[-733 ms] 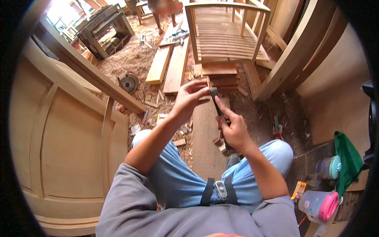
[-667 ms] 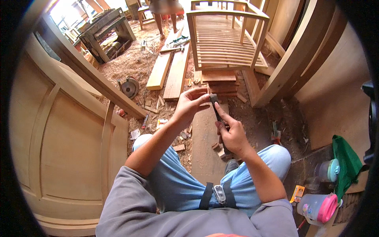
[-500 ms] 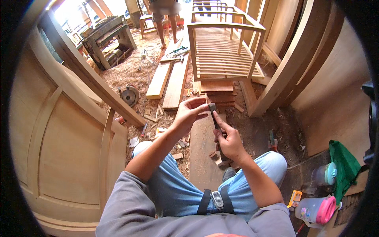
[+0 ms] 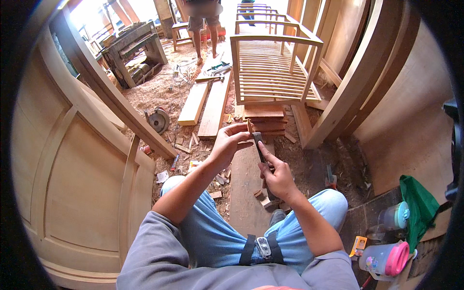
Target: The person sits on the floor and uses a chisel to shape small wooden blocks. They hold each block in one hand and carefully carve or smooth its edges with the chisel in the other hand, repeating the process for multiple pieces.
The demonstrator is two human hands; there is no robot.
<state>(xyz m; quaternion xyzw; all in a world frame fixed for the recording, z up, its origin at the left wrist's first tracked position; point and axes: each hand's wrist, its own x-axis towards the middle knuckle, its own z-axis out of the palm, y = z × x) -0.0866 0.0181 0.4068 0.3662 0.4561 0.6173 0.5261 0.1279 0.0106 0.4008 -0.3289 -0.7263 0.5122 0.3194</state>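
Note:
Pinched in the fingers of my left hand (image 4: pixel 228 144) is a small thin piece of wood (image 4: pixel 249 126), held up in front of me. My right hand (image 4: pixel 279 180) is closed around a chisel (image 4: pixel 259 145), its index finger stretched along the dark flat blade. The blade's wide end is close to the wood piece; whether they touch I cannot tell. Below both hands a wide plank (image 4: pixel 246 179) runs away from me between my knees. Small wood blocks (image 4: pixel 263 198) lie on it beneath my right hand.
Ahead stands a slatted wooden frame (image 4: pixel 275 72) near stacked boards (image 4: pixel 263 111). Long timbers (image 4: pixel 212 108) and a circular power tool (image 4: pixel 158 120) lie among shavings. Panelled doors (image 4: pixel 82 183) rise at left. A pink-lidded jug (image 4: pixel 384 258) sits at right. Another person (image 4: pixel 205 36) stands far off.
The view has tipped slightly. The chisel's blade end has shifted a little left relative to my left hand, and the wood piece shows more upright. Both hands keep their grips.

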